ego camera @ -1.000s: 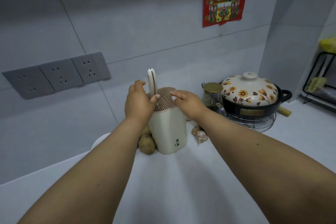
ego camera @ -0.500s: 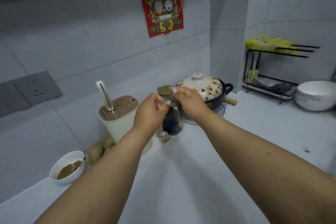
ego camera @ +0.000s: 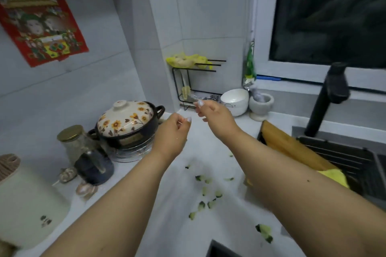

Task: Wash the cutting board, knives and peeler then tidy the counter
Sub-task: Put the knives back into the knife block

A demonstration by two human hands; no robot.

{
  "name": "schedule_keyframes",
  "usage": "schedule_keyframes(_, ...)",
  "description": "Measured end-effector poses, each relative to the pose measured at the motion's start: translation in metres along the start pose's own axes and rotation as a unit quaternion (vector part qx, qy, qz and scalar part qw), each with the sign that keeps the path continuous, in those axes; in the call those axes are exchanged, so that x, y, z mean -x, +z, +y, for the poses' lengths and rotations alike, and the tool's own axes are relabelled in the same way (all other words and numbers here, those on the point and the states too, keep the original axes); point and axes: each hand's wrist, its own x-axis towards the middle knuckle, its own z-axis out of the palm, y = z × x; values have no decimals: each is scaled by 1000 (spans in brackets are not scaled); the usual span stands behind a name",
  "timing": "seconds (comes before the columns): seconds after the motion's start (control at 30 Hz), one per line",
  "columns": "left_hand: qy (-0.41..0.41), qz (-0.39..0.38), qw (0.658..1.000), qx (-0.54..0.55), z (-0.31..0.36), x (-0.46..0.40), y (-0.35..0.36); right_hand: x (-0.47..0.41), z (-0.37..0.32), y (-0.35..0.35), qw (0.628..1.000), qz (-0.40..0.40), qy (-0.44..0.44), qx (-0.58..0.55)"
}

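Both hands are up over the surface point(ego camera: 188, 183) now, empty as far as I can see: the left hand point(ego camera: 170, 134) has its fingers point(ego camera: 183, 120) loosely curled with thumb near fingertip and nothing visible between them, and the right hand point(ego camera: 213, 115) hangs beside it, just as loosely curled, holding nothing. Take the sink point(ego camera: 344, 158) as the landmark. The cutting board point(ego camera: 292, 148) leans inside it at its left edge, with a yellow cloth point(ego camera: 334, 175) lying at the board's near end; whether the board is rinsed clean, I can't tell. The black faucet point(ego camera: 328, 98) stands behind the sink, no water visible. No knife or peeler shows out in the open; the knife block point(ego camera: 27, 204) sits far left of the sink, only partly in view, so what it holds is hidden. My read: the washing looks largely behind us, and the tidying is what's left, because green vegetable scraps point(ego camera: 206, 196) lie scattered on the surface just left of the sink, near both forearms. Those want gathering and a wipe, and the board likely wants putting away.
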Motion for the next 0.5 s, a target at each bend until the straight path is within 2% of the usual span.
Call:
schedule_keyframes(0.17,-6,-83,996,37,38,1,82,11,44,-83,995,77,58,20)
schedule_keyframes(0.3,-43,-186,981,46,63,8,154,28,87,-153,983,127,133,25)
schedule_keyframes(0.5,-15,-289,954,-79,80,30,248,69,149,-240,944,197,263,41)
